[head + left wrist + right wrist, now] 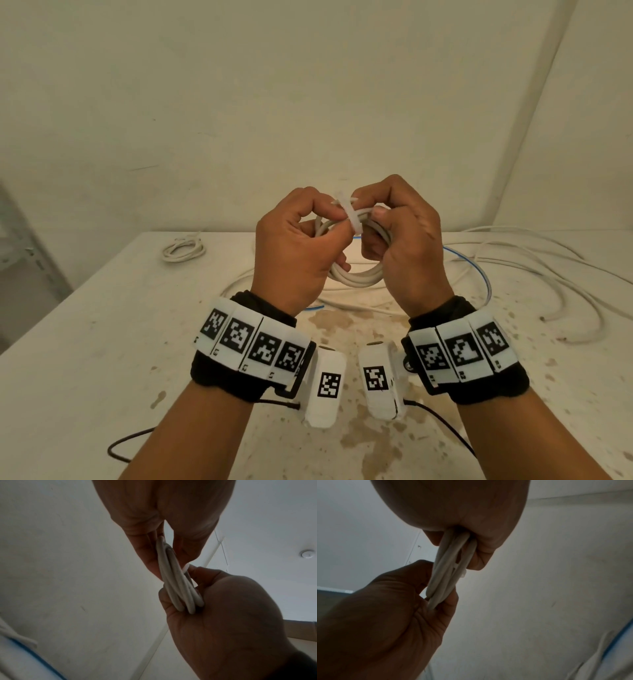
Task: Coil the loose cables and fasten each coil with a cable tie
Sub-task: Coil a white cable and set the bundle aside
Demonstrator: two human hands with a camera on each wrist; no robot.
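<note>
Both hands hold a white cable coil (356,275) up above the table (102,342). A white cable tie (352,219) wraps the top of the coil, its end sticking up to the left. My left hand (337,219) pinches the tie between thumb and forefinger. My right hand (380,214) grips the coil just right of the tie, thumb pressed on the strands. The left wrist view has the coil (173,574) edge-on between the left hand's fingers (147,555) above and the right hand (231,601) below. In the right wrist view the coil (447,568) runs from the right hand (481,555) to the left hand (393,608).
A small bundled white cable (183,250) lies at the table's back left. Loose white cables (548,274) sprawl over the right side, and a blue cable (472,263) loops behind my hands. A metal shelf frame (20,257) stands at the left. Walls close the back and right.
</note>
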